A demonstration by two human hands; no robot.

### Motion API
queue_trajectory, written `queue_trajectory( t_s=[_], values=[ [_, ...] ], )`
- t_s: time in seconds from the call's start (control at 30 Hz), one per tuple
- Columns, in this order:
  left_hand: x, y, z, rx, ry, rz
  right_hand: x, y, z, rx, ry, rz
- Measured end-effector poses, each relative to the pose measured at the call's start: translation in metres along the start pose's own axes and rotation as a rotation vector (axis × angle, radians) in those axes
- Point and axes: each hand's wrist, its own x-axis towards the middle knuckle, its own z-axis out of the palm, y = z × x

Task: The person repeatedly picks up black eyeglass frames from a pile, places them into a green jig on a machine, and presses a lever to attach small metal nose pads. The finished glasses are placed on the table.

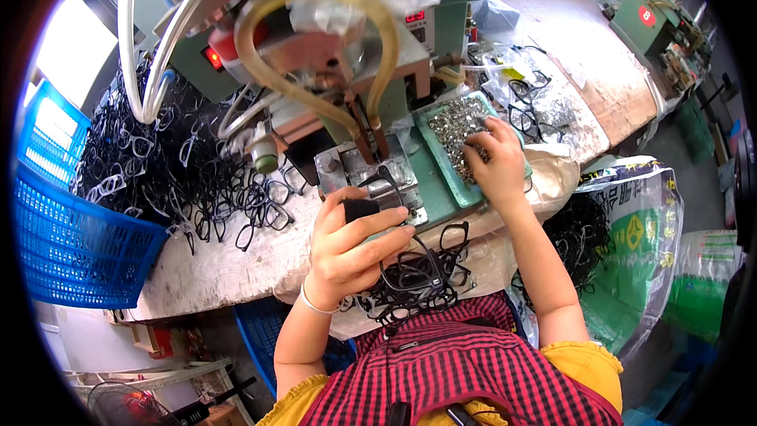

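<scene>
My left hand (355, 248) is closed on a black eyeglass frame (426, 256) at the machine's metal fixture (406, 181). Part of that frame reaches up onto the fixture, under two upright copper-coloured prongs (372, 146). Something black and soft-looking (360, 209) covers part of a finger or lies against it. My right hand (497, 159) is over a green tray (465, 196) heaped with small shiny metal parts (453, 130). Its fingers are curled together down at the parts, and whatever is between the fingertips is too small to make out.
Several black eyeglass frames (402, 288) lie in front of my apron. A large heap of frames (150, 142) covers the bench at left, by a blue basket (87, 229). Hoses (386, 31) loop above the fixture. At right stands a printed sack (631, 244) beside more dark frames.
</scene>
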Motion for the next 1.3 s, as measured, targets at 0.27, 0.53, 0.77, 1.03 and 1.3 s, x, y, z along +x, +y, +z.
queue_trajectory(
  t_s=[0.27,0.53,0.77,1.03,1.3],
  values=[
    [-0.015,0.018,-0.005,0.098,-0.067,-0.076,0.042,-0.003,0.031,-0.197,-0.081,-0.259],
    [-0.086,-0.014,-0.065,0.381,0.739,-0.644,-0.02,0.021,-0.016,1.082,0.374,0.579],
    [-0.107,-0.173,-0.042,0.848,0.065,-0.655,0.018,-0.027,0.029,1.089,0.177,0.521],
    [-0.141,-0.174,-0.032,0.727,0.162,-0.798,-0.026,-0.014,-0.029,0.421,0.142,0.399],
    [-0.114,-0.118,-0.04,-0.06,0.701,-0.865,0.023,-0.091,-0.05,0.648,-0.092,-0.008]
  ],
)
